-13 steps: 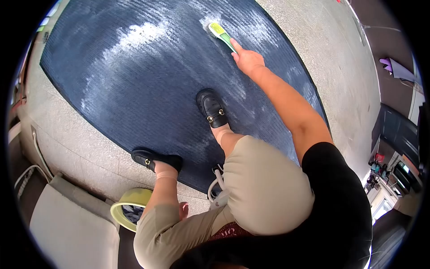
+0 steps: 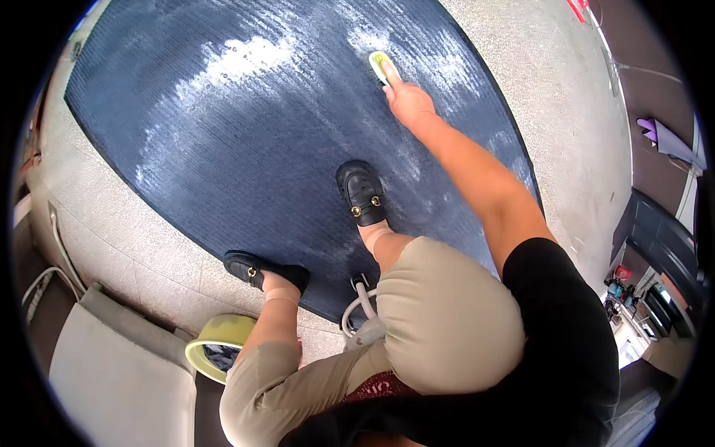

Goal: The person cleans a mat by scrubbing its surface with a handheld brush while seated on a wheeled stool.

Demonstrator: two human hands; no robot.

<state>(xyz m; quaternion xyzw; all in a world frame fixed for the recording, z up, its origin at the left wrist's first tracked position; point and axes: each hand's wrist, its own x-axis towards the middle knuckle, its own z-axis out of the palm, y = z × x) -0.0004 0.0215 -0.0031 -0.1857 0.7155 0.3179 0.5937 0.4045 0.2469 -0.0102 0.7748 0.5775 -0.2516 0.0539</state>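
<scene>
The right hand (image 2: 408, 103) has its fingers (image 2: 389, 73) closed on the green brush (image 2: 377, 58), which lies over the dark mat (image 2: 246, 156); its bristles are hidden. The left hand (image 2: 300, 349) is nearly all behind the leg (image 2: 278, 322), so I cannot tell its fingers. The yellow bucket (image 2: 195, 359) is partly covered too.

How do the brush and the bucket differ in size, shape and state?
The brush is small and slim; the bucket is larger, round and open-topped. The right hand grips the brush at the mat; the bucket sits off the mat, holding what looks like dark cloth. Both show yellow-green.
</scene>
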